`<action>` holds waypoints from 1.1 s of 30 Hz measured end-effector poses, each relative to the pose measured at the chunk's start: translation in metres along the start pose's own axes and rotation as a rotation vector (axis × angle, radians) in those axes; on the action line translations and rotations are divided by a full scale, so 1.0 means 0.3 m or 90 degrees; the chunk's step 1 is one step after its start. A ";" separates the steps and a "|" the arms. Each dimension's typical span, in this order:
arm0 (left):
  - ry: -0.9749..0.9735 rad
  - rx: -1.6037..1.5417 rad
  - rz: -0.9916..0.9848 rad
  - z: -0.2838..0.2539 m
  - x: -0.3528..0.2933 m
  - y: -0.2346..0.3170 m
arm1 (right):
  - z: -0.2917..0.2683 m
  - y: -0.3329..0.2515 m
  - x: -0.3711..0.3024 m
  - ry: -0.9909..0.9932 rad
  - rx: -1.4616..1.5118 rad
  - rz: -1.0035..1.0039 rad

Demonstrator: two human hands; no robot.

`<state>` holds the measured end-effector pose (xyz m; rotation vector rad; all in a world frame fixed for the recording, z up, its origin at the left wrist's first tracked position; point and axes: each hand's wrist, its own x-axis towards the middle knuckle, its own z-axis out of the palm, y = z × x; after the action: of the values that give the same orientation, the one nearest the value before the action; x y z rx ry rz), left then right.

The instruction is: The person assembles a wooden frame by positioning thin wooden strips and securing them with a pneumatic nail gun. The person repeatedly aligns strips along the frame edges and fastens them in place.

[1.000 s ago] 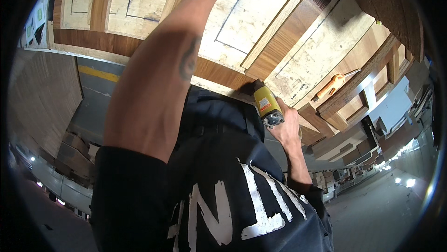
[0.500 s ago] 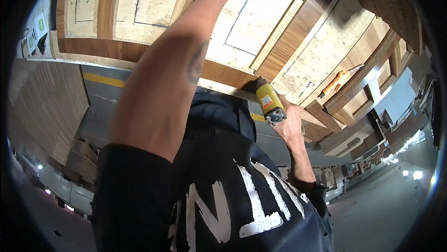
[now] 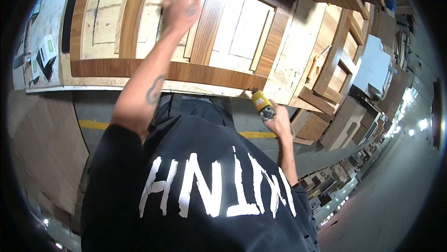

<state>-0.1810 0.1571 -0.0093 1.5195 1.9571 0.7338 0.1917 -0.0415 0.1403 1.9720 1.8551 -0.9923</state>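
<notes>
Brown wood grain now shows along the stile (image 3: 206, 28) between the middle and right openings of the panelled frame (image 3: 214, 75); half a second ago the left hand (image 3: 183, 9) and forearm largely covered it. That hand, then cut off by the view's top, appears whole over the middle opening, blurred; whether it grips or touches anything, I cannot tell. The right hand (image 3: 280, 120) keeps its grip on the yellow power tool (image 3: 260, 99) just off the tabletop's (image 3: 288, 63) front edge, near the frame's front right corner.

The frame is smooth and straight-sided, with rectangular openings; the pale, scuffed wooden tabletop beneath carries dark drawn lines. Toward its right edge lie an orange-handled tool (image 3: 314, 69) with a thin tip and a brown slatted frame (image 3: 333, 56).

The yellow body is stubby, with a dirty grey rear end. Its long axis slants, dark nose pointing forward and left toward the tabletop's front edge, rear toward the person's right.
</notes>
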 end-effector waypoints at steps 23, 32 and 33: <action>0.133 0.386 -0.110 -0.304 -0.111 -0.310 | 0.083 -0.586 0.199 -0.032 -0.055 -0.166; 0.124 0.393 -0.121 -0.303 -0.108 -0.316 | 0.092 -0.567 0.225 -0.061 -0.045 -0.134; 0.123 0.395 -0.123 -0.300 -0.106 -0.317 | 0.101 -0.550 0.231 -0.068 -0.041 -0.122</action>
<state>-0.3021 0.0982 -0.0107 1.5947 2.5956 0.1933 0.0222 0.0190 0.1176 1.6962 2.0173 -1.0545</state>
